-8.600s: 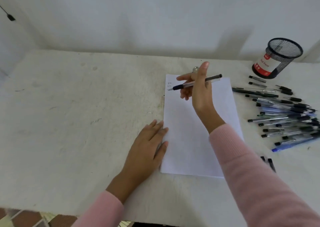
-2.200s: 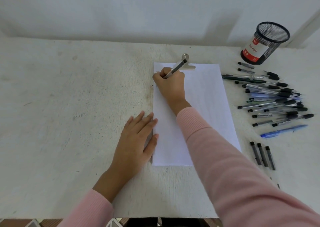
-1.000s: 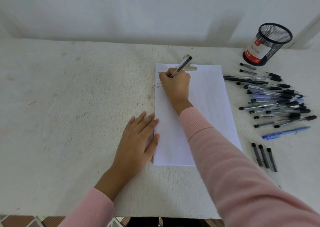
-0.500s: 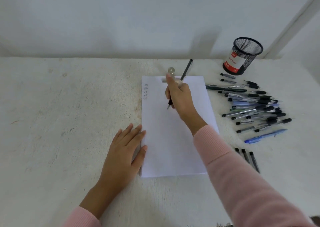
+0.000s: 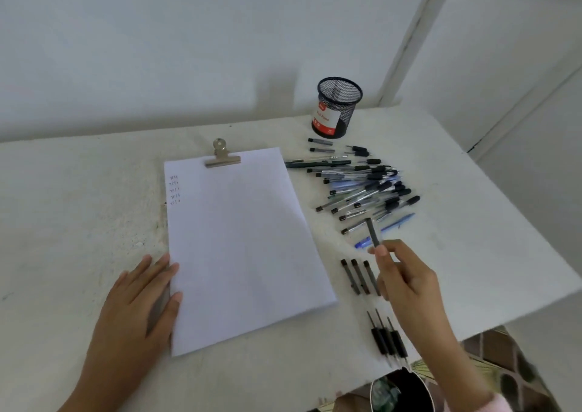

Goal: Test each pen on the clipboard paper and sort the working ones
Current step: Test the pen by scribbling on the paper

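- On the white counter (image 5: 78, 197): one clipboard paper (image 5: 245, 241), held by one metal clip (image 5: 222, 158) at its top edge.
- Five short rows of test scribbles (image 5: 174, 190) in the paper's top-left corner; rest of the sheet blank.
- Left hand (image 5: 141, 304) lies flat, fingers spread a little, on the paper's lower-left edge; holds nothing.
- Right hand (image 5: 406, 282) is just right of the paper's lower-right part, fingers pinched around one pen (image 5: 373, 232); pen points up and away, dark end uppermost, lifted off the counter.
- Right of the paper, upper part: loose pile of pens (image 5: 365, 188), mostly clear barrels with black grips, overlapping; exact count can't be told, somewhere above a dozen.
- One blue pen (image 5: 395, 224) at the pile's near edge, partly behind the held pen.
- One dark green pen (image 5: 318, 163) at the pile's far edge, nearest the paper.
- Two short grey pieces (image 5: 321, 145) lie beyond the pile; caps or pens, can't tell.
- One black mesh pen cup (image 5: 337, 108) with a red-and-white label, upright, beyond the pile, well right of the clip.
- Right of the paper's lower-right corner: three pens in a neat row (image 5: 359, 276), side by side, partly hidden by the right hand.
- Nearer the counter's front edge, below that row: three black-grip pieces (image 5: 387, 337) side by side, blurred.
- Pink sleeve (image 5: 491, 405) shows on the right wrist.
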